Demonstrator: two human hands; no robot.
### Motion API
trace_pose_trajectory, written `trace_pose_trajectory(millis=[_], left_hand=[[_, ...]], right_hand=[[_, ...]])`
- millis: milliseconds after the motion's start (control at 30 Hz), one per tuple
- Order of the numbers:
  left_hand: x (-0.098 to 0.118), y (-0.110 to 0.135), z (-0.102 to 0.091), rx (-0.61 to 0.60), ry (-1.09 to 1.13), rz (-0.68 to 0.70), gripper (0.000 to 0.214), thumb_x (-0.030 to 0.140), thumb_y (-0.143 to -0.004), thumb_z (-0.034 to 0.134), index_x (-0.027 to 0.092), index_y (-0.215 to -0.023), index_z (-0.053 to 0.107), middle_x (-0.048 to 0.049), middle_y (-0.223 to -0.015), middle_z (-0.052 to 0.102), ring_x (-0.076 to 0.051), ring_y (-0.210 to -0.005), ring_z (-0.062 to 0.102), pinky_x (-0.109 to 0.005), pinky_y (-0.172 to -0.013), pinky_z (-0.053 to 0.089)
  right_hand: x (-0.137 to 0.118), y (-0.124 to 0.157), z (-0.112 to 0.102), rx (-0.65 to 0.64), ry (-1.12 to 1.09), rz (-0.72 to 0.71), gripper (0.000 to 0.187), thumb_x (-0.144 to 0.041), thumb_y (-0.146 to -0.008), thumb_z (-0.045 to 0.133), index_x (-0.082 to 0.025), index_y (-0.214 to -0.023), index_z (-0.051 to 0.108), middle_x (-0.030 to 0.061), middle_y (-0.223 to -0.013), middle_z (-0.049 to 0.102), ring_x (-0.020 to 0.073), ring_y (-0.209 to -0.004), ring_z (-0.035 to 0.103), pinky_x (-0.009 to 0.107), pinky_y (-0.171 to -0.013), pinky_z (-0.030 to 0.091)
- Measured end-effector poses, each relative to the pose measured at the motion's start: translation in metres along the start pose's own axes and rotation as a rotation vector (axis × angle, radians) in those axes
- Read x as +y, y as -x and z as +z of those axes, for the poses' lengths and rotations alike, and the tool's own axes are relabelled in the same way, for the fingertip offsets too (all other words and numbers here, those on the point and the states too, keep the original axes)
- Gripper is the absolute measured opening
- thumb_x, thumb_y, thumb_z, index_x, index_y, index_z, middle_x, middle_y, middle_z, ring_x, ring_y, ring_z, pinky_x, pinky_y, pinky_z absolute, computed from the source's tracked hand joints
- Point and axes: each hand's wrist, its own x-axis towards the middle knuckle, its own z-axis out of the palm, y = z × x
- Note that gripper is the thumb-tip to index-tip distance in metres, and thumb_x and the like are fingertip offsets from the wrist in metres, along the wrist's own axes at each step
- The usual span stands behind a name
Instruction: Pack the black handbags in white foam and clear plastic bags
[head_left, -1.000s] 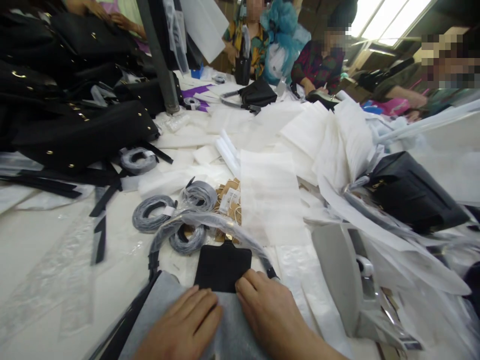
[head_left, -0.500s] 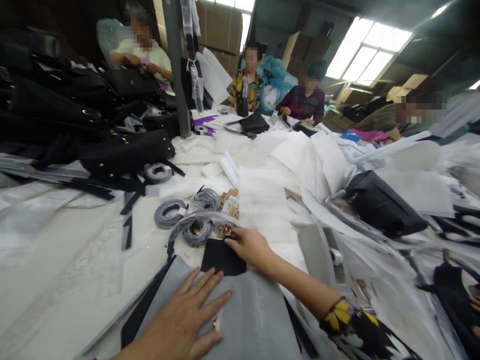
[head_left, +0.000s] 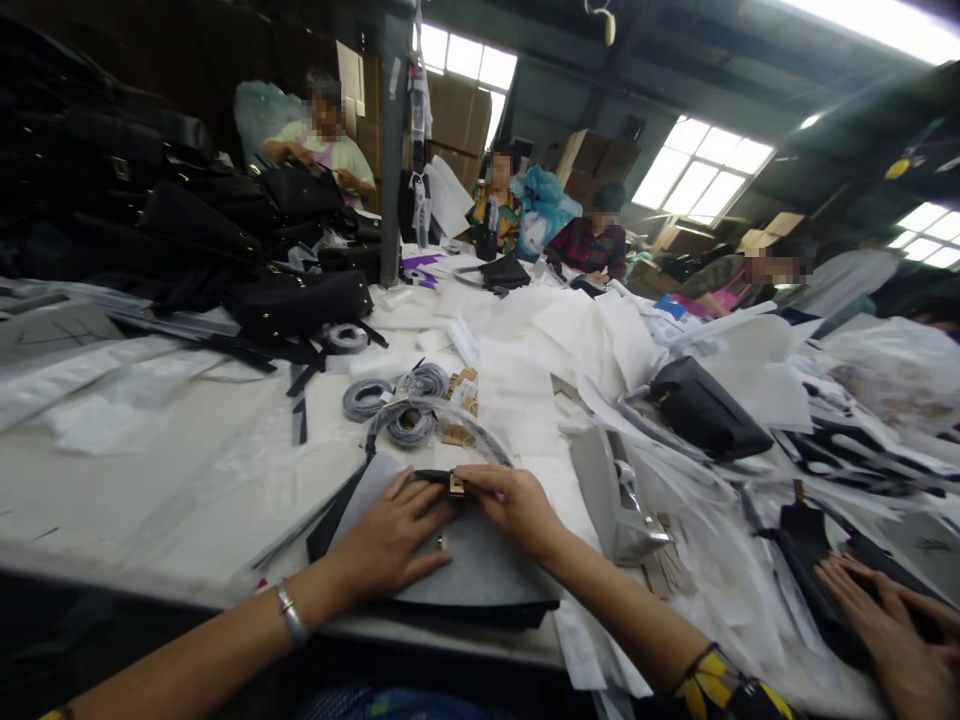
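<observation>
A black bag (head_left: 420,608) lies at the near table edge, covered by a grey sheet (head_left: 480,560). My left hand (head_left: 390,535) rests flat on the sheet with its fingers spread, a silver bangle on the wrist. My right hand (head_left: 514,505) pinches a small gold clasp (head_left: 456,485) on the bag's black top edge, its fingertips almost meeting my left hand's. The bag's plastic-wrapped handle (head_left: 435,410) arcs just beyond the clasp.
Grey cord coils (head_left: 367,398) lie past the handle. Black bags (head_left: 300,300) pile up on the left, and another black bag (head_left: 705,410) sits among white foam sheets (head_left: 600,340) on the right. A co-worker's hand (head_left: 892,620) lies at bottom right. Several people sit at the far end by a pillar (head_left: 394,150).
The view has pulled back and risen. My right hand reached to the black flap by the handle, then came back holding the gold clasp. My left hand stayed flat on the grey sheet.
</observation>
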Motion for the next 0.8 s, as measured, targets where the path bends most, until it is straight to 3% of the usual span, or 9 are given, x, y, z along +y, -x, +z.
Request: trace_pose_trajectory(millis=[100, 267, 367, 467, 600, 800], left_hand=[[0.003, 0.005, -0.001, 0.154, 0.011, 0.013, 0.041, 0.037, -0.092, 0.061, 0.016, -0.127, 0.059, -0.0123, -0.123, 0.066, -0.026, -0.117, 0.059, -0.050, -0.113, 0.038], [0.006, 0.011, -0.001, 0.204, 0.038, 0.020, 0.024, 0.035, -0.092, 0.062, 0.016, -0.106, 0.063, -0.0067, -0.095, 0.071, -0.020, -0.092, 0.067, -0.042, -0.103, 0.048], [0.005, 0.014, 0.003, 0.257, 0.050, 0.068, 0.020, 0.031, -0.092, 0.063, 0.016, -0.104, 0.062, -0.0062, -0.093, 0.071, -0.019, -0.089, 0.068, -0.041, -0.101, 0.050], [0.002, 0.017, 0.008, 0.287, 0.083, 0.213, 0.022, 0.026, -0.091, 0.065, 0.019, -0.112, 0.062, -0.0044, -0.099, 0.073, -0.017, -0.089, 0.068, -0.033, -0.091, 0.054], [-0.002, 0.019, 0.012, 0.246, 0.135, 0.351, 0.021, 0.020, -0.091, 0.064, 0.021, -0.113, 0.064, -0.0026, -0.094, 0.073, -0.015, -0.084, 0.068, -0.026, -0.077, 0.054], [0.001, 0.011, 0.004, 0.079, 0.171, 0.338, 0.012, 0.026, -0.095, 0.059, 0.019, -0.102, 0.067, -0.0034, -0.091, 0.071, -0.015, -0.083, 0.066, -0.027, -0.077, 0.053]], right_hand=[[-0.007, 0.022, 0.014, 0.014, 0.052, -0.044, 0.040, -0.011, -0.094, 0.051, -0.027, -0.127, 0.067, 0.0019, -0.131, 0.067, 0.0173, -0.122, 0.062, 0.032, -0.109, 0.046], [0.000, 0.048, 0.038, 0.018, 0.178, -0.100, 0.040, -0.012, -0.095, 0.051, -0.020, -0.131, 0.064, 0.0070, -0.136, 0.062, 0.0187, -0.128, 0.057, 0.033, -0.114, 0.043], [0.013, 0.056, 0.051, 0.038, 0.169, -0.133, 0.035, -0.017, -0.096, 0.055, -0.020, -0.128, 0.067, 0.0070, -0.133, 0.065, 0.0203, -0.127, 0.058, 0.034, -0.112, 0.046], [0.024, 0.060, 0.060, 0.079, 0.146, -0.186, 0.034, -0.018, -0.096, 0.055, -0.022, -0.129, 0.066, 0.0058, -0.132, 0.065, 0.0218, -0.127, 0.058, 0.037, -0.110, 0.048], [0.030, 0.063, 0.063, 0.095, 0.123, -0.202, 0.036, -0.017, -0.097, 0.053, -0.025, -0.130, 0.065, 0.0036, -0.137, 0.062, 0.0206, -0.130, 0.056, 0.037, -0.112, 0.046], [0.024, 0.060, 0.062, -0.027, 0.241, -0.178, 0.036, -0.013, -0.096, 0.052, -0.017, -0.129, 0.065, 0.0063, -0.139, 0.061, 0.0225, -0.130, 0.055, 0.036, -0.113, 0.044]])
